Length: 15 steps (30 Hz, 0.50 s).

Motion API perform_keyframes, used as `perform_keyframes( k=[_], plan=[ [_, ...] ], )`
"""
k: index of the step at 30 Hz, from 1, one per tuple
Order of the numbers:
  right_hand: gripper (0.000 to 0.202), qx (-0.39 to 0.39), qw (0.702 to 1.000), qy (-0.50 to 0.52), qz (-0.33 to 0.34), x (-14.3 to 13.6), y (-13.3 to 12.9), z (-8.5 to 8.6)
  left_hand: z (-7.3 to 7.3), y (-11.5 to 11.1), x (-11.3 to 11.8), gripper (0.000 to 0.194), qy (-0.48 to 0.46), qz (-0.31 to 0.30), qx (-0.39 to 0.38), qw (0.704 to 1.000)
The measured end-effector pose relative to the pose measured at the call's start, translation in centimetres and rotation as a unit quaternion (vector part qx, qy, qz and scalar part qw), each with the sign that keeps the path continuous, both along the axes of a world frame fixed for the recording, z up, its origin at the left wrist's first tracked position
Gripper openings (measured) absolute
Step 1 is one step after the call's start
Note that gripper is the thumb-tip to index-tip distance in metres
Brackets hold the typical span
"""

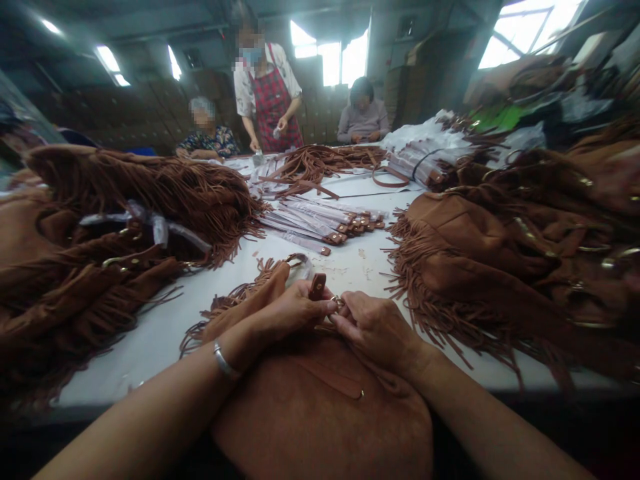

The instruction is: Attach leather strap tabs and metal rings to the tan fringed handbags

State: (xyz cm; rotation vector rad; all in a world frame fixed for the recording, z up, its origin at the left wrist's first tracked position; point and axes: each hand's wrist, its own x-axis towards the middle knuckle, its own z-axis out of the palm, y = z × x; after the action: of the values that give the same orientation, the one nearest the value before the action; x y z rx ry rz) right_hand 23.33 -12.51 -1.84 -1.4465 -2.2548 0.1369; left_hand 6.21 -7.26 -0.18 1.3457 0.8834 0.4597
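Across our white surface (pixel 155 350) we count at least three people (pixel 274 97), and two heaps of brown fringed bags (pixel 460 233), one each side. At the near edge lies one brown bag (pixel 300 417); our left hand (pixel 299 305) has its fingers closed around one strap end (pixel 318 287), our right hand (pixel 369 325) pinches one metal ring (pixel 337 303)

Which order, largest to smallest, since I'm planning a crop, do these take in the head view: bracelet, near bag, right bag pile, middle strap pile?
1. Right bag pile
2. Near bag
3. Middle strap pile
4. Bracelet
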Motion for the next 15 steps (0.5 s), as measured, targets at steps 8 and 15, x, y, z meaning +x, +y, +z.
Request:
perform_keyframes(
  k=[8,15],
  plan=[
    [0.017,0.040,0.999,-0.032,-0.011,0.3,-0.1,-0.1,0.4,0.3,-0.4,0.034,-0.006,-0.019,0.013,1.000],
    [0.016,0.132,0.991,0.016,0.009,0.6,-0.6,0.3,0.6,1.2,-0.1,0.021,0.205,-0.012,0.360,0.910]
  ],
)
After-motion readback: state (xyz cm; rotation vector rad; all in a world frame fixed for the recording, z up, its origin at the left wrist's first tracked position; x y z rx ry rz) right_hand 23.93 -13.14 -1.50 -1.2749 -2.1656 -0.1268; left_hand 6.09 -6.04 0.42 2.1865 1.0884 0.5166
